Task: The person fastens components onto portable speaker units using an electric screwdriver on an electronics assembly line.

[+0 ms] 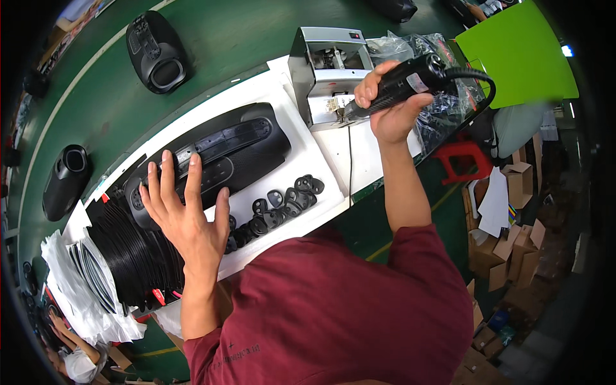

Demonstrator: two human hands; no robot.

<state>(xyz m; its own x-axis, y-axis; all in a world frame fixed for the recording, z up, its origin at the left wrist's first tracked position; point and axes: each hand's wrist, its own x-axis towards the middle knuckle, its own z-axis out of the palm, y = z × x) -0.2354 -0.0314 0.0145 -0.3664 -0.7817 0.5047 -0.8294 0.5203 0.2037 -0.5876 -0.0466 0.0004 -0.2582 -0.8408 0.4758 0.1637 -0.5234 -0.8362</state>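
Note:
A long black speaker [260, 154] lies in a white foam tray [314, 160] before me. My left hand [192, 221] rests on its near-left part, fingers spread and holding nothing. My right hand [391, 119] is wrapped round a black electric screwdriver [410, 80] with a thick cable. The driver's tip points left and down, at the front of a metal screw feeder [332, 77]; whether it touches a screw I cannot tell. Small black caps with holes [289, 204] lie in a heap along the tray's near side.
Stacked black rings [135, 256] stand at the left beside white plastic wrapping [70, 282]. Other speakers [157, 54] stand on the green surface beyond. Clear bags [443, 96], a lime-green sheet [520, 54], a red stool [462, 160] and cardboard boxes [513, 250] are to the right. Another person's hand [61, 321] shows lower left.

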